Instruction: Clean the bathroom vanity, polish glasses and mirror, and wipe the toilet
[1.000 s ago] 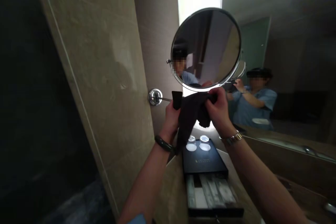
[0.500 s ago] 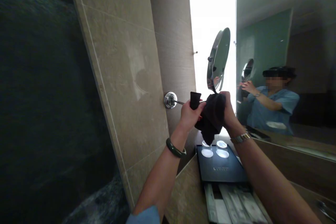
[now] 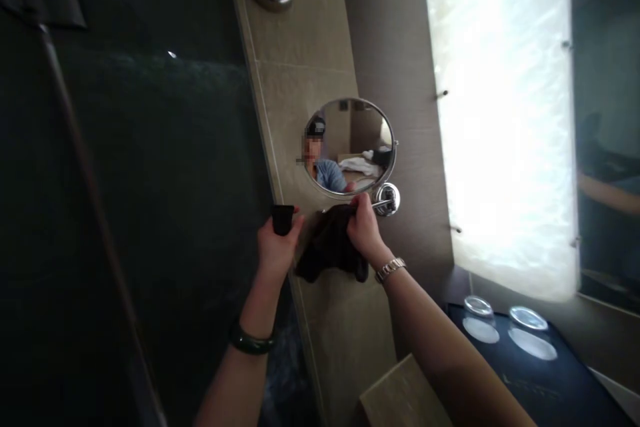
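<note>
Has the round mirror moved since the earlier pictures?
Yes. Judged against the chrome wall mount, the round mirror has swung leftward in the picture, from the mount's upper right to its upper left.

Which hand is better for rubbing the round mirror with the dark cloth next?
Probably the right hand: it grips the dark cloth right by the round mirror's lower edge. The left hand is off to the side, holding a black object.

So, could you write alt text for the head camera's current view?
A person's right hand holds a dark cloth below a round mirror; the left hand grips a small black object. Two glasses show at lower right.
</note>
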Motion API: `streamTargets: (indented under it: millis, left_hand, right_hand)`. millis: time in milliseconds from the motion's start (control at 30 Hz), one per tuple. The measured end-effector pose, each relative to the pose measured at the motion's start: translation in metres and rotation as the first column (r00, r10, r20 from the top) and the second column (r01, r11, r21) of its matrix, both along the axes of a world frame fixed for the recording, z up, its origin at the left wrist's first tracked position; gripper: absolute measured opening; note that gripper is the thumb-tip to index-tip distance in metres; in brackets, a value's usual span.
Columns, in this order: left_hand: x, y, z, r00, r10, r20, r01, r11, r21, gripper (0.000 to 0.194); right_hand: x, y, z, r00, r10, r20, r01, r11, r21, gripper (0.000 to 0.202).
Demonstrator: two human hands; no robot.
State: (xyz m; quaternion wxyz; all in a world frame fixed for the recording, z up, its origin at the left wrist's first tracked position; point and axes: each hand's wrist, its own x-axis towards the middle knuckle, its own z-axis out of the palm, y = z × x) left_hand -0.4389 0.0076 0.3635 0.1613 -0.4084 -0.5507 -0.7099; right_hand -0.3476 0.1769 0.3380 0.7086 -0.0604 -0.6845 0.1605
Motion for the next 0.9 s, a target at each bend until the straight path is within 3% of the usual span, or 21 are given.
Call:
streamTargets:
  millis: [200, 267, 333, 433, 500, 567, 667, 733, 800, 900]
  left_hand:
    - [-0.01, 0.019, 0.047, 0.973, 0.082, -0.214, -0.084, 0.996, -0.001, 0.034]
    - [-0.014, 0.027, 0.066, 0.94, 0.149, -0.306, -0.153, 0.988, 0.011, 0.033]
    - [-0.015, 0.031, 0.085, 0.894, 0.225, -0.388, -0.225, 0.973, 0.044, 0.035]
    - [-0.013, 0.032, 0.112, 0.822, 0.287, -0.491, -0.309, 0.95, 0.038, 0.032]
    - [-0.012, 0.032, 0.124, 0.779, 0.297, -0.552, -0.361, 0.933, -0.008, 0.026]
    - [-0.011, 0.032, 0.131, 0.745, 0.324, -0.583, -0.434, 0.899, -0.055, 0.025]
    - [-0.013, 0.033, 0.136, 0.746, 0.322, -0.584, -0.473, 0.873, -0.122, 0.027]
    - [-0.017, 0.032, 0.139, 0.759, 0.267, -0.594, -0.443, 0.88, -0.17, 0.025]
    - [-0.021, 0.031, 0.143, 0.749, 0.238, -0.619, -0.439, 0.877, -0.193, 0.021]
    - [-0.023, 0.033, 0.15, 0.685, 0.232, -0.691, -0.472, 0.863, -0.178, 0.021]
  right_hand:
    - [0.008, 0.017, 0.013, 0.99, -0.001, 0.14, 0.011, 0.998, -0.068, 0.021]
    - [0.02, 0.018, 0.006, 0.99, 0.001, 0.138, 0.002, 1.0, -0.02, 0.024]
    - [0.037, 0.021, -0.01, 0.995, 0.008, 0.097, -0.009, 1.0, 0.0, 0.023]
    - [0.07, 0.027, -0.036, 0.994, 0.098, -0.048, -0.106, 0.968, -0.226, 0.015]
    - [0.087, 0.025, -0.034, 0.968, 0.148, -0.202, -0.216, 0.901, -0.376, 0.018]
    - [0.09, 0.012, -0.01, 0.929, 0.115, -0.351, -0.237, 0.915, -0.327, 0.022]
    - [0.055, -0.02, 0.043, 0.912, 0.063, -0.404, -0.064, 0.998, 0.012, 0.037]
    - [0.014, -0.034, 0.071, 0.964, 0.086, -0.25, -0.018, 0.964, 0.264, 0.051]
    - [-0.025, -0.032, 0.089, 0.996, 0.075, -0.04, -0.049, 0.891, 0.452, 0.054]
    - [-0.049, 0.006, 0.106, 0.998, -0.004, 0.066, -0.032, 0.835, 0.55, 0.04]
